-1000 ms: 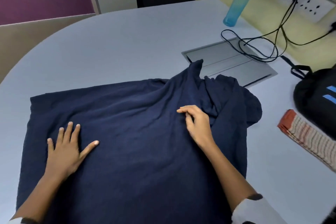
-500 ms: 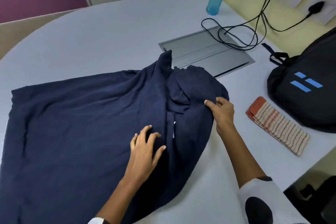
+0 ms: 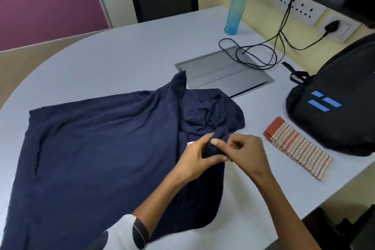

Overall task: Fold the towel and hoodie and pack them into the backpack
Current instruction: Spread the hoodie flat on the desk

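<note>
A navy hoodie [image 3: 97,148] lies spread over the pale table, its hood end bunched toward the right. My left hand [image 3: 194,158] and my right hand [image 3: 243,154] meet at the hoodie's right side, and both pinch a raised fold of the navy cloth between fingers and thumb. A folded striped towel [image 3: 298,148], cream with red lines, lies to the right of my hands. The black backpack [image 3: 336,107] with blue marks stands at the table's right edge, just beyond the towel.
A grey cable hatch [image 3: 223,73] is set into the table behind the hoodie, with looped black cables [image 3: 253,55] on it. A blue water bottle [image 3: 235,6] stands at the back by the wall sockets. The table edge runs close on the right.
My left hand has moved right from the hoodie's body to join my right hand. Both now pinch the same fold of cloth near the hood.
</note>
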The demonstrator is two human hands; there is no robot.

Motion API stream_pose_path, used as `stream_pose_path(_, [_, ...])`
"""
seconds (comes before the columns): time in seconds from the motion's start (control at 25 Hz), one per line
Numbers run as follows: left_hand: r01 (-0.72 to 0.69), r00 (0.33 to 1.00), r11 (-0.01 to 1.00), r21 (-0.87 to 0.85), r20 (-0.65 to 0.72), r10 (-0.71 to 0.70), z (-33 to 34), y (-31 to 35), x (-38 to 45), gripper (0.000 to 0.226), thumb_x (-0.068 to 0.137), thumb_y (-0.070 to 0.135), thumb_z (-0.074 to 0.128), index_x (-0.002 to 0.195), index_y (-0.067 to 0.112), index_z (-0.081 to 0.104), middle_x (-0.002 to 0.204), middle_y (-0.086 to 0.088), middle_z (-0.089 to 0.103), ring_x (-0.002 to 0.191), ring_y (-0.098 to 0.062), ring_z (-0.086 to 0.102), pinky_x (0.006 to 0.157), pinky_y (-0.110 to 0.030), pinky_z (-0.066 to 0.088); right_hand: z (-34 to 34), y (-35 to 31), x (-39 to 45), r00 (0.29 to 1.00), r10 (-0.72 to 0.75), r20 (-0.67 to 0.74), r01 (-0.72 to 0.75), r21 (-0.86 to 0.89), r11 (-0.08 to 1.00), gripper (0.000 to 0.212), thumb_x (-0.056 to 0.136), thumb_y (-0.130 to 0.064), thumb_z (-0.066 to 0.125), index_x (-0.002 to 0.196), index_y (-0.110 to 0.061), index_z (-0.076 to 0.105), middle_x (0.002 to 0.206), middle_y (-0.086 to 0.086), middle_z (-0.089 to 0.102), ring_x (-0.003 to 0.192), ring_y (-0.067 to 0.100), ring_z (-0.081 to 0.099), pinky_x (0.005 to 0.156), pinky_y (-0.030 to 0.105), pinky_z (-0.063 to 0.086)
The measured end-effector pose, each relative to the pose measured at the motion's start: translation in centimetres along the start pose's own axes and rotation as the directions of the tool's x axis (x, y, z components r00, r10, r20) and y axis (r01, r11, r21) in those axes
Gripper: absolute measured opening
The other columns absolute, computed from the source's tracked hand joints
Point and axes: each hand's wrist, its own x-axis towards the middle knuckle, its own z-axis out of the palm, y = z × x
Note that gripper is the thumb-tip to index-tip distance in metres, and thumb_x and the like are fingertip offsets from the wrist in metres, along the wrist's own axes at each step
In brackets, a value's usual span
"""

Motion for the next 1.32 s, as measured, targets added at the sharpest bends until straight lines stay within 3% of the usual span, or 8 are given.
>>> stream_pose_path(0.12, [0.051,0.996,0.998,-0.045,0.076,-0.048,3.2,-2.0,-0.6,0.04,0.083,0.016,0.067,0.122,0.018,0.057,0.112,0.004,0.067,0.105,-0.009,0.061,0.094,-0.028,0.048,-1.0,1.7,1.0,0.981,-0.105,-0.164,0.074,-0.184,0.98,0.026,0.071,-0.042,0.078,0.069,-0.023,0.06,0.074,-0.012,0.057,0.071,0.006,0.055,0.065,0.018,0.043])
stream_pose_path(0.36, [0.058,0.998,0.878,0.475,-0.046,-0.041,5.0,-6.0,-2.3,0.061,0.076,0.05,0.069,0.128,0.022,0.053,0.118,0.008,0.055,0.109,-0.011,0.05,0.091,-0.024,0.042,2.7,6.4,0.8,0.862,0.09,0.499,-0.037,-0.114,0.993,0.017,0.09,-0.033,0.061,0.098,-0.023,0.072,0.097,-0.008,0.071,0.091,0.005,0.063,0.088,0.032,0.05])
stream_pose_path(0.56, [0.086,0.956,0.635,0.768,-0.243,0.165,0.4,-11.5,-6.1,0.059,0.086,0.068,0.037,0.1,0.013,0.056,0.117,-0.004,0.051,0.103,-0.019,0.048,0.085,-0.034,0.047,7.2,6.6,0.5,0.674,0.033,0.738,0.492,-0.481,0.726,0.033,0.092,-0.027,0.055,0.124,-0.019,0.059,0.121,0.004,0.056,0.114,0.023,0.048,0.094,0.039,0.044])
stream_pose_path(0.72, [0.197,0.977,0.543,0.816,-0.209,-0.041,-2.8,-16.4,-9.2,0.075,0.09,0.067,0.023,0.145,0.017,0.034,0.156,-0.01,0.023,0.142,-0.024,0.026,0.116,-0.038,0.022,6.5,7.7,0.1,0.614,0.065,0.787,0.584,-0.508,0.633,0.027,0.09,-0.021,0.053,0.115,-0.022,0.065,0.117,0.001,0.054,0.111,0.02,0.046,0.082,0.034,0.045])
stream_pose_path(0.96, [0.25,0.959,0.407,0.879,-0.166,-0.229,-5.7,-18.1,-12.1,0.091,0.085,0.078,0.013,0.15,0.014,0.021,0.158,0.001,0.017,0.144,-0.021,0.019,0.115,-0.034,0.002,3.0,9.0,-0.2,0.611,0.387,0.69,0.506,-0.717,0.479,0.017,0.086,-0.005,0.048,0.098,-0.007,0.06,0.103,0.01,0.056,0.077,0.024,0.05,0.07,0.03,0.039])
stream_pose_path(1.08, [0.277,0.956,0.387,0.88,-0.214,-0.2,-5.0,-17.7,-11.8,0.098,0.081,0.082,0.013,0.147,0.012,0.03,0.156,-0.003,0.025,0.142,-0.024,0.026,0.115,-0.043,0.016,4.5,7.6,0.8,0.663,0.215,0.718,0.596,-0.679,0.43,0.01,0.088,-0.006,0.046,0.083,-0.009,0.053,0.091,0.009,0.054,0.078,0.025,0.05,0.071,0.032,0.032])
stream_pose_path(1.2, [0.29,0.956,0.391,0.873,-0.244,-0.166,-4.0,-16.3,-10.3,0.091,0.081,0.08,0.017,0.135,0.014,0.05,0.144,-0.011,0.046,0.131,-0.031,0.044,0.102,-0.054,0.04,7.6,7.2,1.5,0.612,-0.095,0.785,0.699,-0.481,0.529,0.029,0.087,-0.009,0.05,0.113,-0.014,0.061,0.111,0.007,0.055,0.101,0.027,0.05,0.08,0.036,0.04])
stream_pose_path(1.32, [0.244,0.969,0.379,0.893,-0.209,-0.131,-3.9,-15.9,-9.2,0.084,0.079,0.078,0.025,0.144,0.026,0.038,0.153,-0.005,0.034,0.136,-0.03,0.038,0.101,-0.052,0.04,8.4,7.8,1.0,0.597,-0.07,0.799,0.688,-0.465,0.557,0.039,0.085,-0.006,0.053,0.123,-0.014,0.052,0.12,0.004,0.048,0.106,0.024,0.047,0.081,0.035,0.044])
